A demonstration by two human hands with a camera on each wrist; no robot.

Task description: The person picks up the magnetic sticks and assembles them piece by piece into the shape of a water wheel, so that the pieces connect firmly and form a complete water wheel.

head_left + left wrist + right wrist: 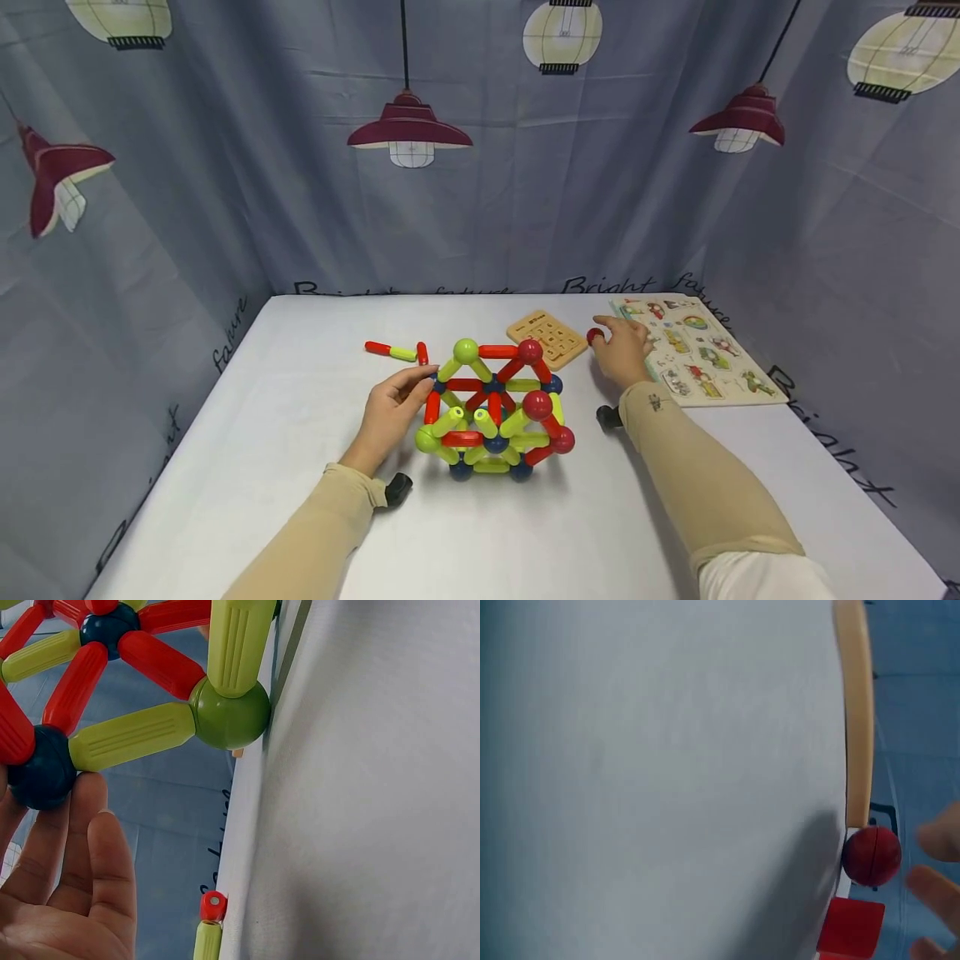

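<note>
A built structure (492, 437) of magnetic rods and balls in red, lime green and navy stands on the white table. My left hand (386, 417) pinches a navy ball (43, 769) at its left side, the fingers behind the ball in the left wrist view. To the right of the structure, my right hand (624, 350) reaches over a loose red ball (871, 856). Its fingers (936, 894) are spread a little apart from the ball in the right wrist view. Beside that ball lies a red piece (851, 928), hidden by the hand in the head view.
Behind the structure's left side lie a red-and-green rod pair (390, 351) and a red rod (422, 354). A wooden maze board (542, 333) lies behind it on the right. The illustrated puzzle board (701, 350) lies under and beyond my right hand. A grey curtain (480, 208) encloses the table.
</note>
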